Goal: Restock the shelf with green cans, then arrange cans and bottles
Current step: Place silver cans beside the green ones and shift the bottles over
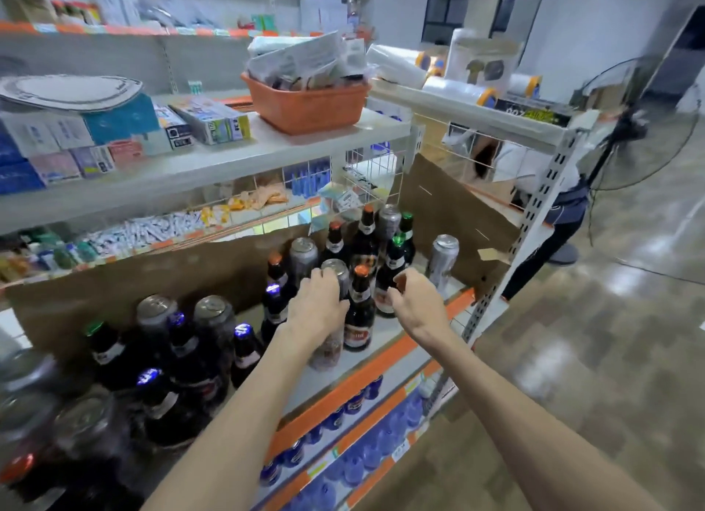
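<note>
On the white shelf with an orange front strip stand dark beer bottles and silver cans. My left hand grips a tall silver can from the front, beside an orange-capped bottle. My right hand hovers with curled fingers against a green-capped bottle; whether it holds the bottle is unclear. Another silver can stands alone at the shelf's right end. More bottles and cans crowd the left part, blurred.
Brown cardboard lines the back and right side of the shelf. An orange basket sits on the shelf above. Blue cans and water bottles fill the lower shelves. A person and a standing fan are at right.
</note>
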